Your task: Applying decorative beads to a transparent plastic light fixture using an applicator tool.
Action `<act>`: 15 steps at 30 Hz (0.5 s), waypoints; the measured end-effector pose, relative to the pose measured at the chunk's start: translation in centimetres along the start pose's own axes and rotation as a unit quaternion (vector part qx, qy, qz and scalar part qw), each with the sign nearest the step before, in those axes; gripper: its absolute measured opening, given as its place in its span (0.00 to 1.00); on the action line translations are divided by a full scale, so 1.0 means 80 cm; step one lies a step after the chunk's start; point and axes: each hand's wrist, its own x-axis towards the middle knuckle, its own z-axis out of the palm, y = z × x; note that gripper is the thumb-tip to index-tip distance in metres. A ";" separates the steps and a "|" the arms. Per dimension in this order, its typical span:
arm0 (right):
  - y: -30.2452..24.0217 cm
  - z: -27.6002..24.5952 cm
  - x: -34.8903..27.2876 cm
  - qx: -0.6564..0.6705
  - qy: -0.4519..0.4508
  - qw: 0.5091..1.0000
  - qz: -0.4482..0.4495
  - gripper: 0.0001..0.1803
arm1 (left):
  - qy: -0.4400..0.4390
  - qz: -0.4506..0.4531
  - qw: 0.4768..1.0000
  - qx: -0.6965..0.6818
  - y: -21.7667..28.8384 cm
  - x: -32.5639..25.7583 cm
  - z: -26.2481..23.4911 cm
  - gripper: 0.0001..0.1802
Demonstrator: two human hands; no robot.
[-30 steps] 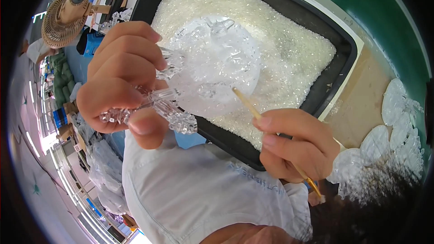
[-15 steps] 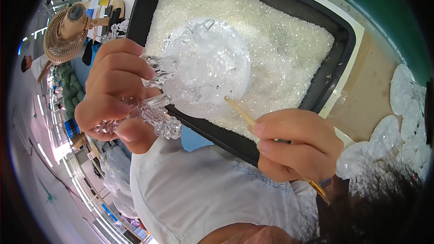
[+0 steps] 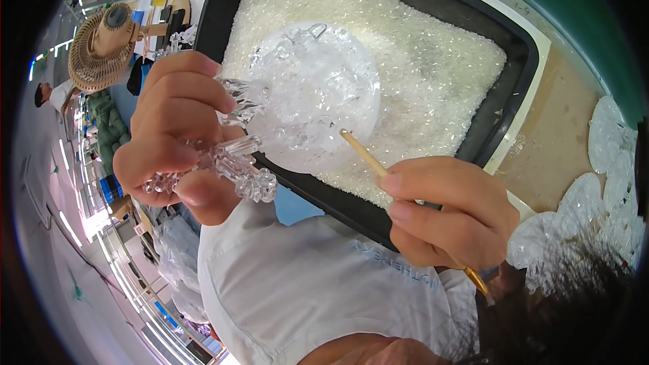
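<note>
A thin wooden stick (image 3: pixel 363 153) is pinched in the closed right hand (image 3: pixel 449 209), its tip laid against the clear crystal ornament (image 3: pixel 307 98) up and left of that grip. The ornament's spiky stem is clasped by the left hand (image 3: pixel 172 125). Beyond both, a black tray (image 3: pixel 520 67) of crystal bits is seen.

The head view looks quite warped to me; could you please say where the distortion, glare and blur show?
Head view: fisheye bends the black tray rim and darkens the corners; the clear glass ornament in the left hand is washed out against the pale beads; windows at lower left are overexposed; the right hand with the thin stick is sharp; dark hair at lower right is blurred.
</note>
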 end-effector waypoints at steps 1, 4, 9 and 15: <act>0.001 0.002 0.002 0.003 0.003 1.000 -0.011 0.14 | -0.020 -0.001 1.000 0.016 0.005 0.003 -0.002 0.22; -0.002 0.000 0.007 -0.008 -0.009 1.000 0.005 0.15 | -0.022 -0.010 1.000 0.014 -0.004 0.000 0.003 0.20; -0.003 -0.004 0.003 -0.007 -0.032 0.999 0.005 0.17 | -0.022 -0.014 1.000 0.017 0.000 0.002 0.000 0.21; -0.003 -0.004 0.002 -0.008 -0.034 0.999 0.018 0.18 | -0.036 -0.020 0.999 0.017 0.000 0.001 -0.001 0.22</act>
